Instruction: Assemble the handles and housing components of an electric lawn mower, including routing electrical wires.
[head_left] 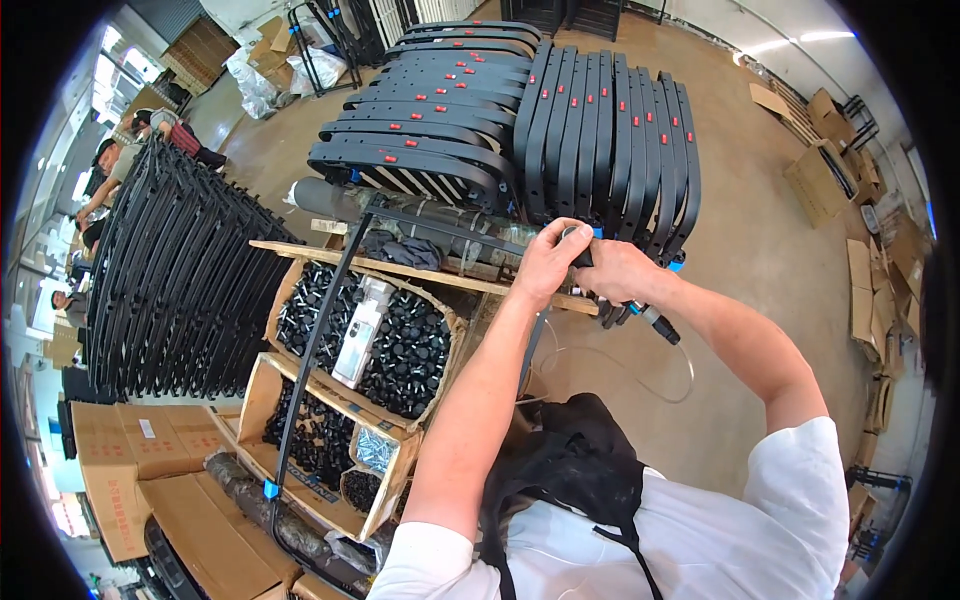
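A black bent metal tube frame (318,340) lies across the wooden boxes and a wrapped roll, and one end reaches my hands. My left hand (546,264) is closed at that end, its thumb beside a dark rounded piece (578,247) that is partly hidden. Pressed close beside it, my right hand (618,270) is wrapped round a power driver with a black end (660,325) and a thin clear hose. The driver's tip is covered by my fingers. Blue pieces show at the frame's far corner and near my fingers.
Open boxes hold black knobs with metal studs (405,350), black parts (310,435) and silver screws (375,449). A silver rectangular case (361,333) lies on the knobs. Black curved frames (430,110) are stacked ahead; more black frames (170,280) stand left, near several people. Cartons (140,440) sit lower left.
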